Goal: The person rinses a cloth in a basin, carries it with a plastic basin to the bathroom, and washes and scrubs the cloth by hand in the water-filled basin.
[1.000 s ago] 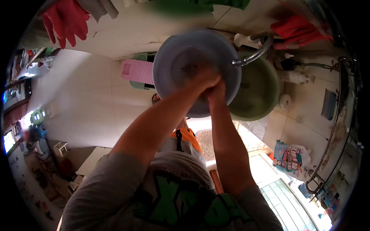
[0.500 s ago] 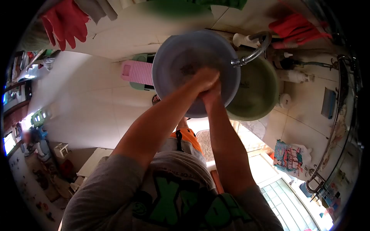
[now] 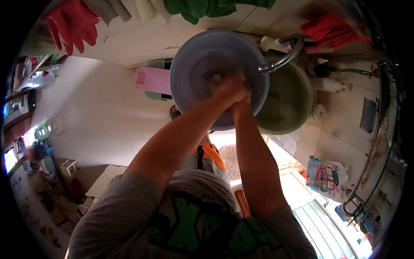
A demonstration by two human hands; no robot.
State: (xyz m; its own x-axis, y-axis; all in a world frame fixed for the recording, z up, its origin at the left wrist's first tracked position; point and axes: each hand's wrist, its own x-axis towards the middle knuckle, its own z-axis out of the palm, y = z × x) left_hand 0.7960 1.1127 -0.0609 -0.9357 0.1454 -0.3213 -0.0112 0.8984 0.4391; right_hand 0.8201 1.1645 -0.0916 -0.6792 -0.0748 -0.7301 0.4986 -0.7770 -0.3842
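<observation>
A blue-grey basin (image 3: 183,69) is below my hands, under the end of a metal faucet (image 3: 286,60). My left hand (image 3: 230,88) and my right hand (image 3: 243,93) are pressed together inside the basin, right of its middle. Their fingers are smeared by motion, and I cannot make out anything between them. Dark marks show on the basin's bottom beside the hands. A green basin (image 3: 289,101) stands partly beneath the blue-grey one, on the right.
A pink washboard (image 3: 151,80) lies left of the basin. Red gloves (image 3: 75,26) hang at the upper left, green cloth (image 3: 198,8) at the top, and red cloth (image 3: 332,32) at the upper right. A printed bag (image 3: 321,177) is at the right.
The clasped hands have shifted slightly within the basin and stay together. The basin has moved slightly up in the view. The green cloth at the top now shows sharply instead of blurred.
</observation>
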